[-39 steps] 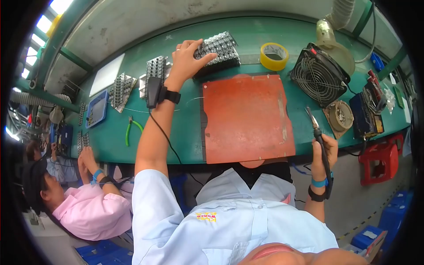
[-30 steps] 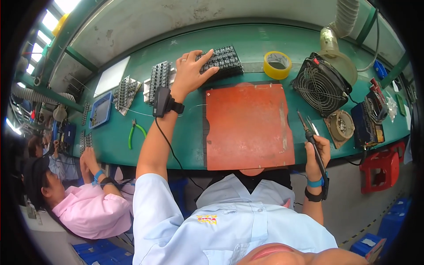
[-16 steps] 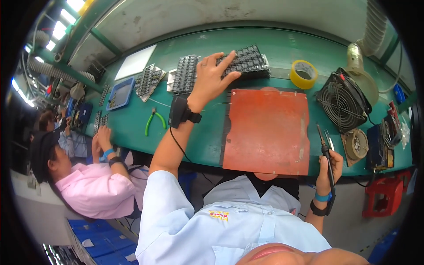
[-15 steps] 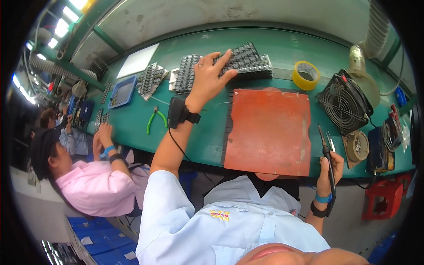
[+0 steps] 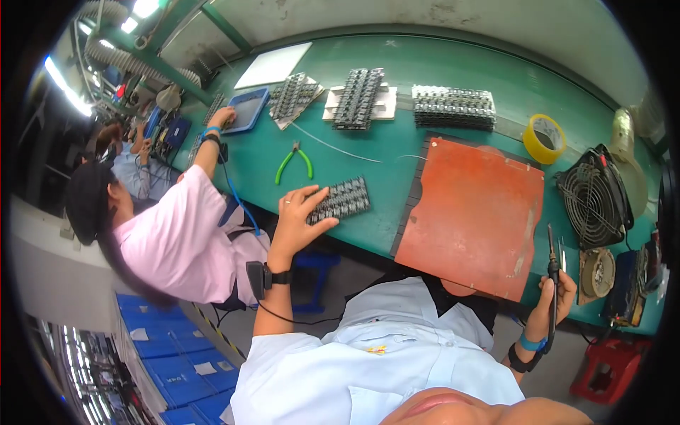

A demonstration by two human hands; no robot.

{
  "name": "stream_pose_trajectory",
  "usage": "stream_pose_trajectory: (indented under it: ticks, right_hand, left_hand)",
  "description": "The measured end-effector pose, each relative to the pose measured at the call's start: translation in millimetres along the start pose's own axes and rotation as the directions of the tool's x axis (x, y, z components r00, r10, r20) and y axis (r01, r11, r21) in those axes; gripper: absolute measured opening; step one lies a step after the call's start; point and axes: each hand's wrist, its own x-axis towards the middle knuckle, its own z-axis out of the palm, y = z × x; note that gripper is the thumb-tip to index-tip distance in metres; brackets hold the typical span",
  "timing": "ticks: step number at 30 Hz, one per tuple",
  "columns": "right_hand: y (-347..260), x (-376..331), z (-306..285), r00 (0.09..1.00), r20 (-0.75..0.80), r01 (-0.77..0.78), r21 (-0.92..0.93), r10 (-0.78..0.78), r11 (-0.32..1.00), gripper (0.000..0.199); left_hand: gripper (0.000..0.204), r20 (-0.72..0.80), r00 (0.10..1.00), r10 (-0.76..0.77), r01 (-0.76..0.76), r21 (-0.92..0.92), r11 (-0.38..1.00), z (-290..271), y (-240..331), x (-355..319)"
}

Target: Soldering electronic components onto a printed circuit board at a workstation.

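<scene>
My left hand (image 5: 296, 221) grips one end of a dark panel of small components (image 5: 347, 198) above the near part of the green table. Its thumb lies along the near side and its fingers along the top. On the right, my right hand (image 5: 554, 301) is wrapped round a soldering iron (image 5: 553, 265) with the tip pointing away from me. Slim metal tweezers (image 5: 563, 256) stick up beside the iron, apparently in the same hand. Between my hands lies a worn orange-red board (image 5: 471, 216). Farther back are a panel stack (image 5: 453, 112) and another pile of panels (image 5: 358, 99) on white pieces.
Green-handled cutters (image 5: 295, 163) lie beyond my left hand. Yellow tape (image 5: 544, 139), a black fan (image 5: 595, 195) and a solder wire reel (image 5: 597, 273) stand on the right. At the left, a co-worker in pink (image 5: 180, 237) reaches to a blue tray (image 5: 249, 112).
My left hand has come back from the far stack toward the near edge, bringing a panel with it. My right hand still holds the soldering iron. The view has shifted; the co-worker's arm now reaches the tray.
</scene>
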Motion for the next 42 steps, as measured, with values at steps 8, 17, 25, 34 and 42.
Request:
stream_pose_trajectory:
  ticks: [8, 17, 25, 34, 42]
  right_hand:
    - [6, -3, -4, 1.0, 0.005, 0.015, -0.023, -0.015, 1.0, 0.029]
    - [3, -3, -4, 1.0, 0.023, 0.006, -0.006, -0.006, 1.0, 0.03]
    - [2, -2, -2, 0.998, 0.066, 0.007, -0.012, -0.006, 1.0, 0.03]
    - [0, -3, 2, 0.999, 0.028, 0.018, 0.007, -0.018, 1.0, 0.029]
    - [5, -4, 4, 0.998, 0.005, 0.062, 0.02, -0.062, 0.998, 0.029]
  left_hand:
    - [0.07, -0.165, 0.983, -0.076, 0.096, 0.115, 0.989, 22, -30, 21]
    - [0.069, -0.141, 0.984, -0.11, 0.122, 0.077, 0.99, 5, -99, 36]
    - [0.07, -0.129, 0.985, -0.117, 0.139, 0.177, 0.974, 7, -28, 22]
    - [0.06, -0.336, 0.942, 0.025, 0.008, 0.097, 0.995, -10, 12, 164]
    - [0.067, -0.185, 0.97, -0.16, 0.198, 0.21, 0.957, 32, 0, 253]
